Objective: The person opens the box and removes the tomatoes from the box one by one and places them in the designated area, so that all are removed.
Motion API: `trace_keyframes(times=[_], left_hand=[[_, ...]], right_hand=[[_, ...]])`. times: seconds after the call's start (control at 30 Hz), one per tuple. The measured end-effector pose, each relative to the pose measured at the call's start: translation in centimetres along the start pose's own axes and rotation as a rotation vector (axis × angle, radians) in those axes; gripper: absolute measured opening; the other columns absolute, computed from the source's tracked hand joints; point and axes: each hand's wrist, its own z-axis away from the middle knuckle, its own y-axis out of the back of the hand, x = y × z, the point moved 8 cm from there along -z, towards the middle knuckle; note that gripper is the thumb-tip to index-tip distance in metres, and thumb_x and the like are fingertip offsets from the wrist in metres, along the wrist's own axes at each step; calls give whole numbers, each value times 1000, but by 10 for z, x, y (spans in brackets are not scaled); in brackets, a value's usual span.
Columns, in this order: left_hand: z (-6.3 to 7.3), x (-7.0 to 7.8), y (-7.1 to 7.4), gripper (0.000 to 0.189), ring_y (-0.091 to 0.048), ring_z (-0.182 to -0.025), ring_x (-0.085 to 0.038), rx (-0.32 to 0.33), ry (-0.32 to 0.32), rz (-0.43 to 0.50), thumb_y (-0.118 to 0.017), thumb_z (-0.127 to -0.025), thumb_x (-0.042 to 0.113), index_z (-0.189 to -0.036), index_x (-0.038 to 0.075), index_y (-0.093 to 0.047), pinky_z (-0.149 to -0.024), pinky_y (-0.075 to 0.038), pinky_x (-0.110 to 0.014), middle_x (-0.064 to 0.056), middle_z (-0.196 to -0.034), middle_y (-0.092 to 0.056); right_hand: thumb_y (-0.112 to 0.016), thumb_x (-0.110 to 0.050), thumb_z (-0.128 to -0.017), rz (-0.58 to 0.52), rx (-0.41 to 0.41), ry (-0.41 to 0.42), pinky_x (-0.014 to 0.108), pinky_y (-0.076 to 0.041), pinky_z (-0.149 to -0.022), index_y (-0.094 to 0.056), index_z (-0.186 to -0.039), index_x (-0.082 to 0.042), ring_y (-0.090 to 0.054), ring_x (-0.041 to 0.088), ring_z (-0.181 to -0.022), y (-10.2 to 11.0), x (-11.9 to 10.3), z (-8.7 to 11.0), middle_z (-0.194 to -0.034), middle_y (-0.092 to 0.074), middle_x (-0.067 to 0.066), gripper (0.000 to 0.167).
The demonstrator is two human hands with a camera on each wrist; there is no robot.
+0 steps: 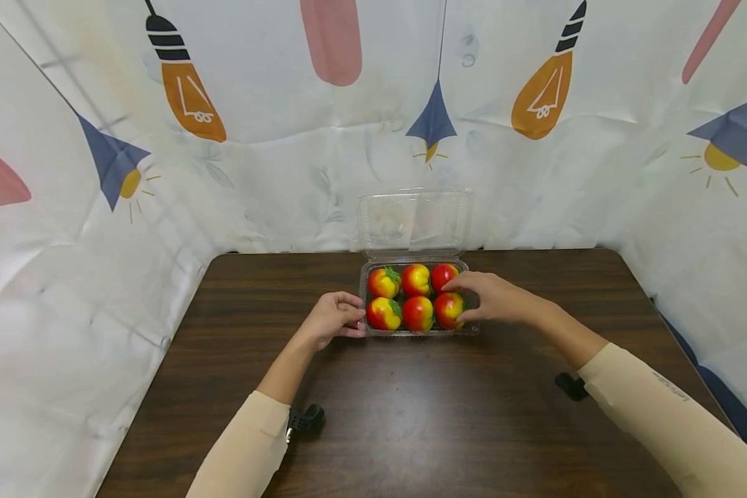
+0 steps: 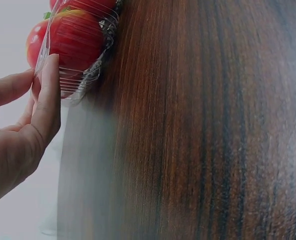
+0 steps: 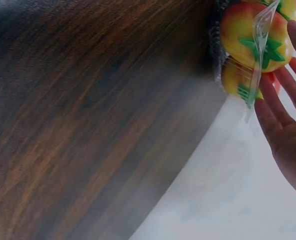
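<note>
A clear plastic clamshell box [image 1: 473,330] sits near the table's back edge, its lid [image 1: 438,221] raised behind it. Inside are two rows of glossy red-and-yellow fruits [image 1: 418,314] with green leafy caps. My left hand [image 1: 333,319] is at the box's left side; thumb and fingertips pinch its rim [image 2: 46,45] in the left wrist view. From the right, my right hand [image 1: 494,297] reaches over the box, thumb and fingers spread around the front right fruit [image 1: 447,310]. In the right wrist view, those fingers lie fairly straight beside a fruit with a star-shaped green cap [image 3: 263,50].
The dark wood table [image 1: 398,415] extends forward from the box and to both sides. A white cloth [image 1: 274,187] printed with lamps and bulbs hangs behind and around it. Black wrist straps [image 1: 306,419] show at both sleeves.
</note>
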Motion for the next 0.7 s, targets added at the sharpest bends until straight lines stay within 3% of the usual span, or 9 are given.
trace_keyframes(times=[0.37, 0.7], left_hand=[[0, 1, -1, 27, -69, -67, -17, -10, 3, -15, -61, -99, -5, -124, -12, -52, -69, -67, -38, -5, -80, -69], [0, 2, 0, 28, -70, -68, -17, -13, 2, -22, -61, -100, -5, -125, -12, -51, -69, -67, -37, -6, -82, -70]], right_hand=[[-86, -27, -86, 118, -60, 67, 57, -45, -116, -66, -134, -13, -52, 36, -137, -9, -8, -10, -143, -62, 10, 54], [-84, -34, -88, 159, -123, 45, 58, -45, -116, -63, -140, -14, -52, 36, -139, -15, -7, -11, -147, -59, 12, 59]])
